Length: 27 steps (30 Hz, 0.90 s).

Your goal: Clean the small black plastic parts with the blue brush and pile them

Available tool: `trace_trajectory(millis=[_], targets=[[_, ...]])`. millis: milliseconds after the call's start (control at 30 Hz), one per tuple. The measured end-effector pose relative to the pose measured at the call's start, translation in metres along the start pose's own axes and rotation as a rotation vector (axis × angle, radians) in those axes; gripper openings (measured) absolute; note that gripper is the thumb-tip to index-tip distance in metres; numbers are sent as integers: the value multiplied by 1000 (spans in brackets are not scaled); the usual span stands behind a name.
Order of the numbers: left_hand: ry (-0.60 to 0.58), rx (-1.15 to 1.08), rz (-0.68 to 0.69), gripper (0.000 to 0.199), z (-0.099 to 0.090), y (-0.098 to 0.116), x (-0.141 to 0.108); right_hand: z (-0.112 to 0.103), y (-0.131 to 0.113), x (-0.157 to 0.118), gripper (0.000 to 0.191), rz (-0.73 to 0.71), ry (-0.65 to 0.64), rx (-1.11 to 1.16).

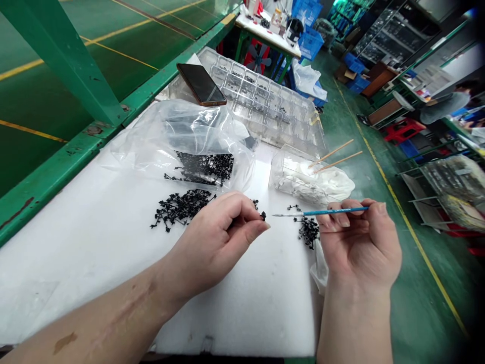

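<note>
Between thumb and forefinger, my left hand (223,237) pinches a small black part (262,216) whose end sticks out past the fingertips. My right hand (358,240), palm turned up, holds a thin blue-handled paintbrush (329,212). The brush's pale tip points left, a short gap from the small black part. Left of my left hand lies a loose pile of black stemmed parts (182,208) on the white tabletop (242,308). A smaller pile of black parts (308,231) sits beside my right hand, partly hidden by it.
Behind the hands, a clear plastic bag (182,126) holds more black parts. A phone (201,84) rests by a clear compartment tray (261,96). Two wooden sticks (335,152) stand in a clear box (290,174) with white material. A green metal frame (76,156) borders the left side.
</note>
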<state>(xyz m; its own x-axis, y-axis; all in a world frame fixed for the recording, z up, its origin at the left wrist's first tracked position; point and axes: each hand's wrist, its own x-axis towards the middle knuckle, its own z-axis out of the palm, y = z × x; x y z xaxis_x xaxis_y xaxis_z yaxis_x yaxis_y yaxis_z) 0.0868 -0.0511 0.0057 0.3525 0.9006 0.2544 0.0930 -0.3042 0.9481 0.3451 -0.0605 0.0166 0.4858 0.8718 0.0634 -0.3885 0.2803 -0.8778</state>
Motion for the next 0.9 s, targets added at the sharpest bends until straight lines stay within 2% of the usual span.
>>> trace_trajectory(millis=[100, 267, 333, 567, 733, 800, 867, 900], targets=[[-6, 9, -10, 18, 0, 0, 0, -12, -5, 15, 20, -49, 110, 44], [-36, 41, -39, 19, -1, -2, -2, -46, -11, 46, 14, -130, 506, -97], [-45, 55, -33, 18, -1, -5, -2, -59, -9, 54, 15, -142, 605, -159], [-40, 90, -13, 17, -1, -12, -3, -79, 15, 66, 37, -76, 649, -274], [-28, 79, -26, 17, -1, -8, -4, -81, 18, 67, 40, -65, 632, -427], [-19, 64, -33, 17, -1, -6, -3, -73, 15, 61, 39, -164, 678, -510], [-11, 48, -52, 18, -1, -5, -1, -58, 14, 49, 39, -399, 680, -664], [-7, 42, -61, 19, -2, -5, 0, -48, 15, 41, 38, -537, 627, -759]])
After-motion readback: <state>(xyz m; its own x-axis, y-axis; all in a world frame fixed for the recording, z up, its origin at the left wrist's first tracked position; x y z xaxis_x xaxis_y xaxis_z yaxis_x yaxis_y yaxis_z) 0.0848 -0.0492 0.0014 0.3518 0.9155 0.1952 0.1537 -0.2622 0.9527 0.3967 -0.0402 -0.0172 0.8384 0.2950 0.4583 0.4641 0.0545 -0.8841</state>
